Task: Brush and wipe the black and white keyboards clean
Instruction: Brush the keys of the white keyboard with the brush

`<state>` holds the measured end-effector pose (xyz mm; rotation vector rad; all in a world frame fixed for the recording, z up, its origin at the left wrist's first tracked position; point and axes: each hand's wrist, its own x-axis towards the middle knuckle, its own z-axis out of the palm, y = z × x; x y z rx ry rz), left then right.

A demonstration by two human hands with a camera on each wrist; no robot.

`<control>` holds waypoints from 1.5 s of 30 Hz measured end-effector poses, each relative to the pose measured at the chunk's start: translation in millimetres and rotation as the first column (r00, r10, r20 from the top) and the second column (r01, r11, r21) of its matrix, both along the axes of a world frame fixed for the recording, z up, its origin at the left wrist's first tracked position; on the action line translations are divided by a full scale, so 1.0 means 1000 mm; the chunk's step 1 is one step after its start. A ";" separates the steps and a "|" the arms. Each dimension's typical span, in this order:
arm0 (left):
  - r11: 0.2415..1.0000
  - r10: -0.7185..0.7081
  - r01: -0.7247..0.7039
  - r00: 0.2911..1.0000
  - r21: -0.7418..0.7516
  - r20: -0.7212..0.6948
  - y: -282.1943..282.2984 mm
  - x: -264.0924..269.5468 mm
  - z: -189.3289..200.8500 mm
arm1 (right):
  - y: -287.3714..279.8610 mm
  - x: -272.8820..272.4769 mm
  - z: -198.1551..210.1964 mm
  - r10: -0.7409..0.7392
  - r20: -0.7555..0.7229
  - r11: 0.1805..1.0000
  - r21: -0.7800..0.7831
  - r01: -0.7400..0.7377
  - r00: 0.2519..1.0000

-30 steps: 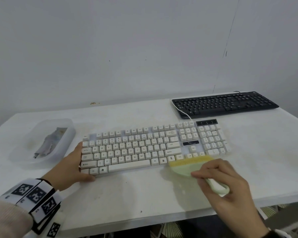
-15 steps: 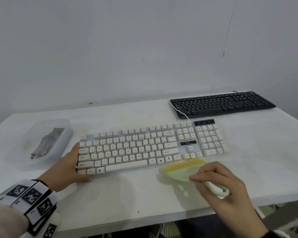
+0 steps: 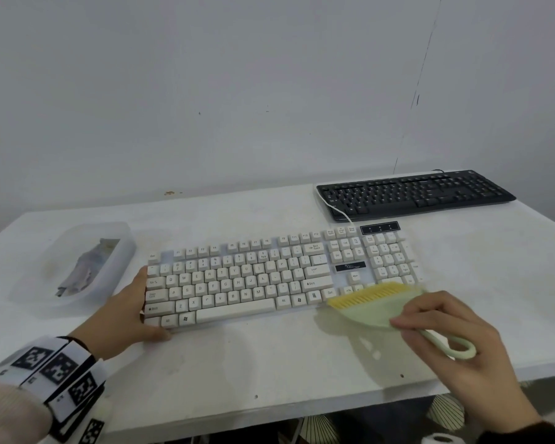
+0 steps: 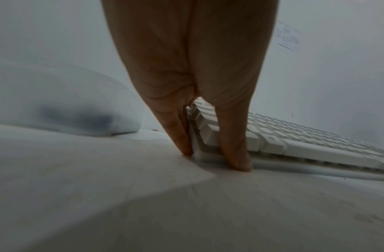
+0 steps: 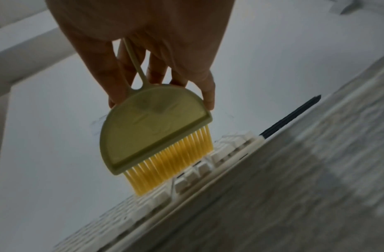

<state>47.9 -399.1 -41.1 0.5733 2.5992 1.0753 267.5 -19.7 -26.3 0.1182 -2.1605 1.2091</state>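
The white keyboard point(image 3: 253, 277) lies across the middle of the white table point(image 3: 269, 363). My left hand point(image 3: 122, 312) grips its front left corner, thumb along the front edge and fingers point(image 4: 180, 136) pressed against the left side. My right hand point(image 3: 446, 334) holds a pale green brush point(image 3: 372, 307) by its looped handle. Its yellow bristles point(image 5: 176, 156) rest on the lowest keys at the keyboard's right end point(image 5: 208, 167). The black keyboard point(image 3: 414, 193) sits untouched at the table's back right.
A translucent plastic tub point(image 3: 116, 238) with a grey cloth point(image 3: 84, 267) in it stands left of the white keyboard. A white cable point(image 3: 337, 213) runs from the white keyboard past the black one. The table's front edge is close below my right hand.
The brush swept off the keyboard's lower right edge toward me, then moved back up onto the bottom keys. My left hand kept its hold on the corner.
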 end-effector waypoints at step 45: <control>1.000 -0.002 0.002 1.000 -0.020 0.011 0.007 0.008 0.012 | 0.073 0.018 -0.010 -0.375 0.090 0.925 0.109 0.365 0.923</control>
